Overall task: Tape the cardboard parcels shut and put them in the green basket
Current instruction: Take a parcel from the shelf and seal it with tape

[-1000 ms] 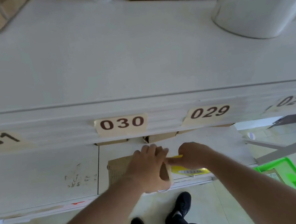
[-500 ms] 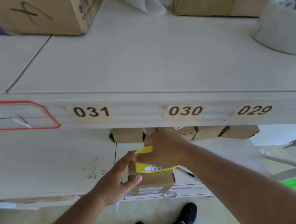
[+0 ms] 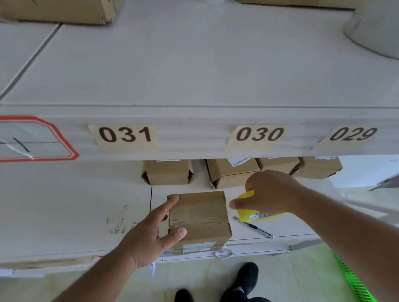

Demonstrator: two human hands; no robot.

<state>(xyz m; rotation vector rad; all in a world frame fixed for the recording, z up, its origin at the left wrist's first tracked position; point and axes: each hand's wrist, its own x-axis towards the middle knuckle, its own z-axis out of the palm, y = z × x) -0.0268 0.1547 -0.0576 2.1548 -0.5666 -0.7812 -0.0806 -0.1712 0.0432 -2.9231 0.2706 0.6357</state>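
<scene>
L hand [image 3: 150, 231] on upright parcel [image 3: 198, 218], label side near.

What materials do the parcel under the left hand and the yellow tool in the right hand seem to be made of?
Parcel: brown cardboard, matte, with a slightly glossy clear tape strip across its top. Yellow tape dispenser, held by the right hand: probably smooth plastic, judging by its uniform bright colour. The left hand touches the parcel's side.

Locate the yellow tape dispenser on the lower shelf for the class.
In the head view the yellow tape dispenser sits right of the front parcel, under the right hand, with a pen just in front.
</scene>
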